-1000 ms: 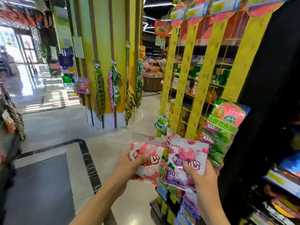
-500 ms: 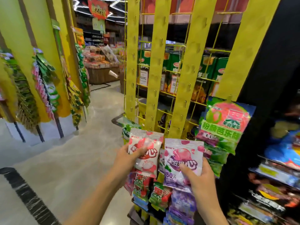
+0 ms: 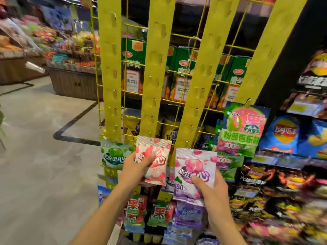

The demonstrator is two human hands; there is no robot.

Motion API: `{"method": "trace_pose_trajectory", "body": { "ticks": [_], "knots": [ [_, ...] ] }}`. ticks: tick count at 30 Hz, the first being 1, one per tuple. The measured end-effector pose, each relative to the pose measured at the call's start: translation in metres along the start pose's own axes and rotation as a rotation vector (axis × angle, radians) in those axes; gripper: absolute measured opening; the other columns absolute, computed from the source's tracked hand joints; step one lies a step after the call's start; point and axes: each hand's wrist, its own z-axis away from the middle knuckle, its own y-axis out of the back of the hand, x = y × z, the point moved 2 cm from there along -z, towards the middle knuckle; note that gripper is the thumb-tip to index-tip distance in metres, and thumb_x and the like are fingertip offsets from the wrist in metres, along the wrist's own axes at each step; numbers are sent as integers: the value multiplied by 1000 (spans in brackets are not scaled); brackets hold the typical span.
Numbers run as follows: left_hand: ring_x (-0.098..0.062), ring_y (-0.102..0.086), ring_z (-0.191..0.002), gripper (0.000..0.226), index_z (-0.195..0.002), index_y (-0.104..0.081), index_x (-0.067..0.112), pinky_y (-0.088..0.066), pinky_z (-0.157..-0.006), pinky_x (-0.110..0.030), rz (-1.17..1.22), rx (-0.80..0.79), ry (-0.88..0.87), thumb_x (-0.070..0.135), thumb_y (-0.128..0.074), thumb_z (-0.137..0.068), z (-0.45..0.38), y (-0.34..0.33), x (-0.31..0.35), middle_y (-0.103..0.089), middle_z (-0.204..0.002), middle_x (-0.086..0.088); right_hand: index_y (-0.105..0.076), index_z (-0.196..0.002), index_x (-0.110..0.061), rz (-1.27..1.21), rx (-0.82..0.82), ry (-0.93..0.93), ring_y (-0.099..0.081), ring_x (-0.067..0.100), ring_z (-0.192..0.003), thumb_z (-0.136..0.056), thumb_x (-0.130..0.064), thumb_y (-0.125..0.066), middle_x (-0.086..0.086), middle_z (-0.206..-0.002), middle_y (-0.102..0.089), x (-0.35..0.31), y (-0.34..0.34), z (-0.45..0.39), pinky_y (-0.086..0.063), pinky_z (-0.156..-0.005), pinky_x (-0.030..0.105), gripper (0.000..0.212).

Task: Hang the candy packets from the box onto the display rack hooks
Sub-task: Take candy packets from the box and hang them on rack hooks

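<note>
Shop floor: grey tiles with a dark border line (image 3: 74,121) run off to my left, and blurred produce bins (image 3: 74,82) sit far left.
Rack: yellow hook strips (image 3: 154,76) on a yellow wire grid (image 3: 178,101) stand right in front of me, green cartons (image 3: 134,55) behind the wires.
Left hand: my left hand (image 3: 134,167) pinches a red-and-white candy packet (image 3: 155,161), thumb across its front, fingers behind; its top edge sits against the foot of the second strip.
Right hand: my right hand (image 3: 212,190) grips a purple candy packet (image 3: 194,172) at its lower edge, thumb on the front, held upright just right of the red one, before the third strip.
Already hanging: a green packet (image 3: 113,154) low on the left strip, a big pink-and-green packet (image 3: 242,129) on the right strip, more small packets (image 3: 159,213) below my wrists.
Far right: chip bags (image 3: 283,133) on dark shelves, blurred.
</note>
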Motion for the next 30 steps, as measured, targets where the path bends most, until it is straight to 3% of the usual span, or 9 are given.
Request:
{"method": "trace_pose_trajectory", "body": {
  "ticks": [3,7,10,12,14,18,22,26,30],
  "knots": [
    [-5,-75,-84,23,-110,-67,28,-57,-65,-24,34,-37,-12,34,-76,-90,-6,-3,-2,-78,-100,10,-53,-131,-38,-4,6,2,-61,-15,-94,-90,-25,-75,-24,-120,-63,0,-7,-3,-49,-83,21,49],
    [-15,-74,-102,48,-130,-65,23,-61,-85,-38,59,23,-27,41,-78,-87,-7,-2,-5,-77,-113,7,-54,-139,-30,8,26,0,-64,0,-109,-89,-26,-76,-16,-125,-66,1,-11,-5,-50,-87,25,54],
    [2,-71,-97,37,-123,-67,28,-57,-81,-24,46,34,-44,39,-77,-89,-9,-1,-9,-74,-111,15,-61,-128,-31,7,10,5,-65,-11,-93,-91,-17,-73,-25,-108,-70,3,-14,-5,-48,-73,11,41],
    [-3,-72,-100,38,-121,-68,30,-59,-88,-33,31,44,-35,44,-79,-87,-11,-1,-11,-76,-110,13,-60,-123,-36,0,4,3,-64,-14,-92,-91,-16,-74,-32,-102,-70,6,-17,-5,-47,-73,10,40],
    [-13,-71,-108,52,-126,-67,27,-57,-98,-47,9,63,-48,52,-81,-82,-15,3,-15,-75,-116,10,-60,-123,-38,-8,6,-7,-63,-15,-94,-90,-18,-75,-33,-103,-69,8,-20,-5,-45,-79,16,41],
    [-20,-52,-136,100,-152,-45,23,-46,-111,-54,-51,120,-42,71,-79,-72,-20,7,-29,-52,-150,7,-58,-117,-45,-28,5,-19,-62,-18,-94,-89,-19,-76,-35,-104,-68,13,-23,-4,-45,-81,17,42],
    [-21,-67,-119,97,-138,-59,29,-55,-100,-53,-34,137,-5,83,-78,-60,-28,15,-49,-69,-131,5,-61,-125,-34,-22,12,-24,-66,-9,-95,-90,-13,-74,-23,-108,-72,16,-23,-3,-50,-70,10,43],
    [-21,-69,-114,86,-134,-61,29,-57,-97,-51,-59,113,36,77,-79,-65,-27,16,-52,-72,-125,5,-59,-131,-32,-15,11,-30,-65,-8,-99,-89,-17,-75,-19,-118,-69,18,-24,-1,-50,-84,20,47],
    [-17,-69,-113,68,-130,-62,29,-57,-98,-48,-57,84,32,65,-80,-75,-19,16,-46,-72,-123,7,-59,-135,-30,-36,25,-42,-66,12,-113,-89,-19,-76,-13,-122,-70,26,-23,-2,-53,-93,32,50]
  ]
}}
